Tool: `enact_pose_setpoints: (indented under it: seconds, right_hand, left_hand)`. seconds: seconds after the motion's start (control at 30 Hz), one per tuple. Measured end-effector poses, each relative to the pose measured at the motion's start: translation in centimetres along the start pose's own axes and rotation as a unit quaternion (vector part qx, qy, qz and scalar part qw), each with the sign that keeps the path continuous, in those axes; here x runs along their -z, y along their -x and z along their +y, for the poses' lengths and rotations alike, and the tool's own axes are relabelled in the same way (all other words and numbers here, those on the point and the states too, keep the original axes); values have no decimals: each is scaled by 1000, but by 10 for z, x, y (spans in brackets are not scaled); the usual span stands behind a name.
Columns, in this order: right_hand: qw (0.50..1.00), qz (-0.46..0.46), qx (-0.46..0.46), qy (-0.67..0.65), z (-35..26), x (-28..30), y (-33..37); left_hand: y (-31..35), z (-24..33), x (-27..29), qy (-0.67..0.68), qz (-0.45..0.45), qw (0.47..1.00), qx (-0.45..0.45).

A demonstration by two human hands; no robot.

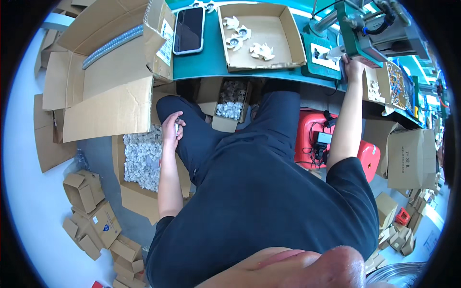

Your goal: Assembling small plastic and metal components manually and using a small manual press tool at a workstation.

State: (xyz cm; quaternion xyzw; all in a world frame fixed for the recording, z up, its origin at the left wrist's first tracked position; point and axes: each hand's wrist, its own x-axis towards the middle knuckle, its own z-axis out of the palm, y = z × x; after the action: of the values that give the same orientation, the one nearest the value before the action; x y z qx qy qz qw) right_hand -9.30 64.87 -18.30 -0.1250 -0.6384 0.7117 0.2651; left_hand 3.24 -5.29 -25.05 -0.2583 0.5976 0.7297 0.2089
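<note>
Left hand (172, 128): one, 10 o'clock; fingers half-curled, can't tell if grasping
Right hand (354, 69): one, 2 o'clock, beside one press (319, 71); can't tell fingers' grip
White fans (261, 51): at least four, 12 o'clock, inside one box (283, 38) on bench (206, 69)

An assembly workshop is indicated. A green-topped workbench (206, 68) is fitted with a bench press (353, 36), and white vaned plastic parts (261, 51) are laid out in a shallow cardboard tray (284, 45). More pale parts (141, 161) are heaped in a floor carton (139, 199), coloured wires (397, 85) are boxed at right, and cardboard boxes (99, 223) are piled about.
</note>
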Motion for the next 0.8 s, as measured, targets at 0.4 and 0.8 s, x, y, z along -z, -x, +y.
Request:
enact_pose_setpoints:
  seconds: [0.4,0.8]
  right_hand:
    - [887,-5,222,405,-82,-93,142]
    - [870,85,287,392,-70,-109,147]
  left_hand:
    - [-1,-24,-15,269,-79,960,25]
    - [-53,-140,-147,106,-252,927,255]
